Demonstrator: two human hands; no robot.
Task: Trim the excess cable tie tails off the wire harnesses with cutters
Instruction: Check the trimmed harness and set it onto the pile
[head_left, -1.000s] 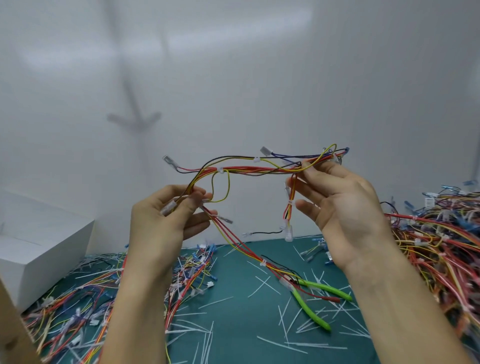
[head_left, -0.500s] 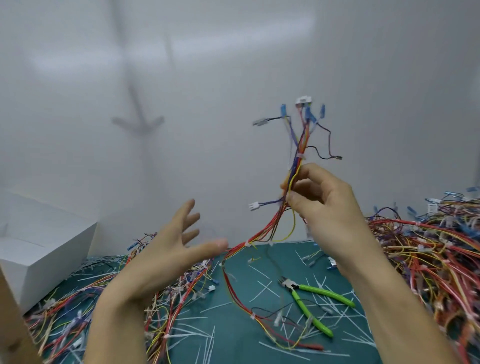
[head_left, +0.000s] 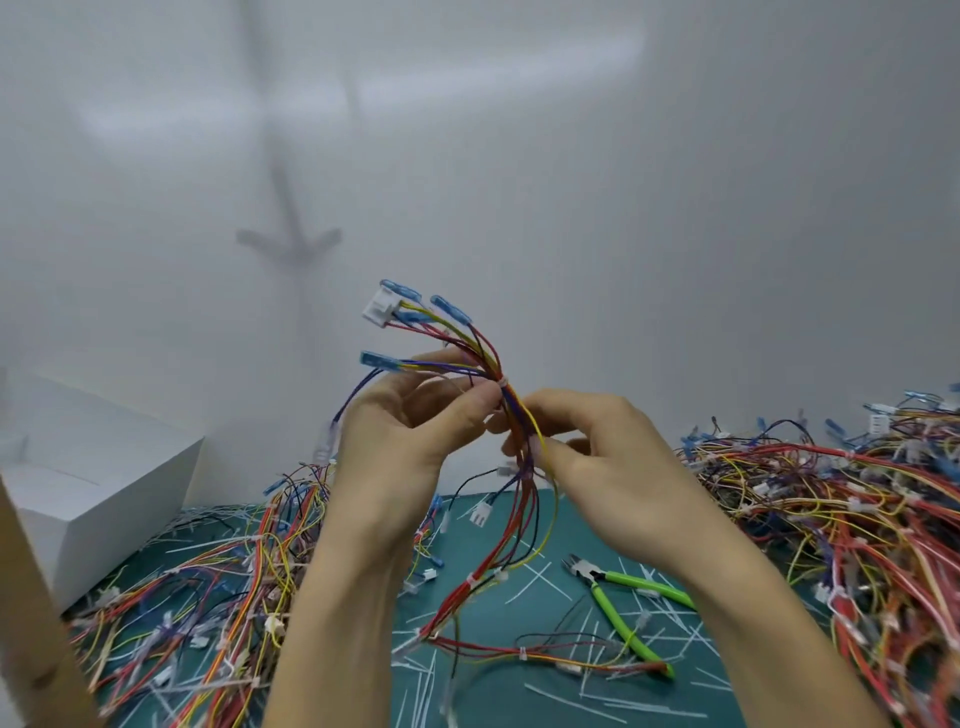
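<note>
Wire harness (head_left: 514, 405) pinched: left fingers (head_left: 462, 415), right fingers (head_left: 551, 411).

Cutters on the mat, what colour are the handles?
Bright green handles on the cutters, with a dark metal head; shows best in the head view.

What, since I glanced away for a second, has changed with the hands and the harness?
The left hand, open and apart half a second ago, has come up and pinches the wire harness beside the right hand, which kept its grip. The harness's connector end has tipped lower, leftward. The green cutters stay on the mat, untouched.
</note>
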